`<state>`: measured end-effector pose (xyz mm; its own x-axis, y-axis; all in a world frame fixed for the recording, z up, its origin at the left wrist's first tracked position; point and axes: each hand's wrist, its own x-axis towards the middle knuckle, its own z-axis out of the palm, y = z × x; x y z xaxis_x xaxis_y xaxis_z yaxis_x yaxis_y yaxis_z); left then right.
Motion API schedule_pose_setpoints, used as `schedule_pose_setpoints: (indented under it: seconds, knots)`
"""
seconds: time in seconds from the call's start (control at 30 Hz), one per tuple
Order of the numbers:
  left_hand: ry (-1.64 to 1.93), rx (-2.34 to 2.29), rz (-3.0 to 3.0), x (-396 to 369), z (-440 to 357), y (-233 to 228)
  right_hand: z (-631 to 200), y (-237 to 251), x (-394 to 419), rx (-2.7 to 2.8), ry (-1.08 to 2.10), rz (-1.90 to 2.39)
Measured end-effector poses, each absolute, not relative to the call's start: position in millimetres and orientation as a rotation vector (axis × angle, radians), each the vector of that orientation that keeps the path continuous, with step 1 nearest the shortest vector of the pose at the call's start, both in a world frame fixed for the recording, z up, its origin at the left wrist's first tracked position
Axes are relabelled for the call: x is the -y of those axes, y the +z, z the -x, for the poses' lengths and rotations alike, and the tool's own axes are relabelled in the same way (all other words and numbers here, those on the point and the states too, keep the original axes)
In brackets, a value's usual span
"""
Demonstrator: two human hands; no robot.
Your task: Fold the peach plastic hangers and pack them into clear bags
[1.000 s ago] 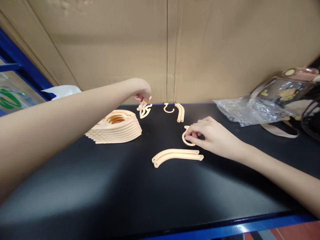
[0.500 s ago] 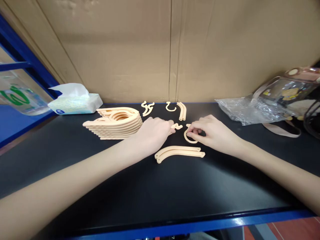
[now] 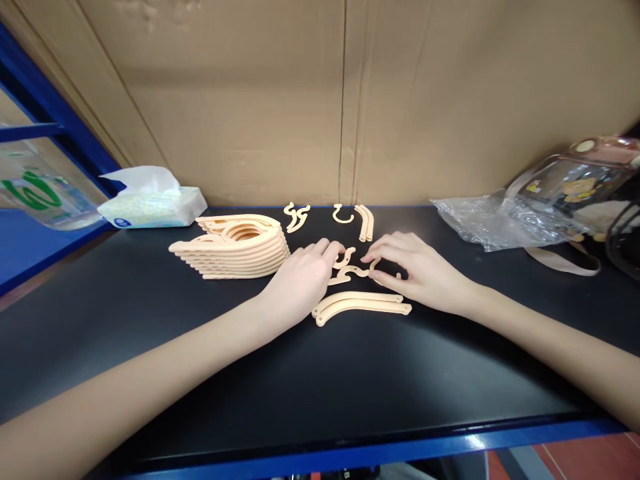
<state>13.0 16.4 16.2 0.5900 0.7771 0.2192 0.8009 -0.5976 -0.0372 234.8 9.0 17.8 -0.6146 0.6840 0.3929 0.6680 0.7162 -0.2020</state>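
Observation:
My left hand (image 3: 310, 273) is closed, its fingertips on a small S-curved hanger piece (image 3: 345, 259). A second wavy hanger piece (image 3: 356, 270) lies just in front of those fingers, its near end beside them. My right hand (image 3: 417, 270) has thumb and fingers apart, around a hanger hook (image 3: 374, 268) that they partly cover. Two long curved hanger arms (image 3: 360, 304) lie side by side just in front of both hands. To the left of my left hand stands a neat stack of folded cream hangers (image 3: 235, 250).
More small curved pieces (image 3: 297, 217), a hook (image 3: 343, 214) and paired arms (image 3: 365, 223) lie along the back. A tissue pack (image 3: 153, 205) is at the left. Clear plastic wrap (image 3: 500, 217) and a transparent bag (image 3: 575, 183) lie at the right. A cardboard wall (image 3: 250, 100) closes the back.
The small wavy pieces at my left hand now lie spread apart on the table. My right hand's fingers have opened from a pinch near the hook and reached left.

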Motion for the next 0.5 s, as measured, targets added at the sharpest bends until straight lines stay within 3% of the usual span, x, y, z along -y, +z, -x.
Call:
schedule_pose_setpoints:
  seconds: [0.33,0.5]
  knots:
    - [-0.696,0.992,2.686,-9,11,24,-232,16,-8,2.638,0.062,0.969]
    - [-0.689,0.948,2.688,-10,13,18,-230,12,-14,2.632,0.006,1.004]
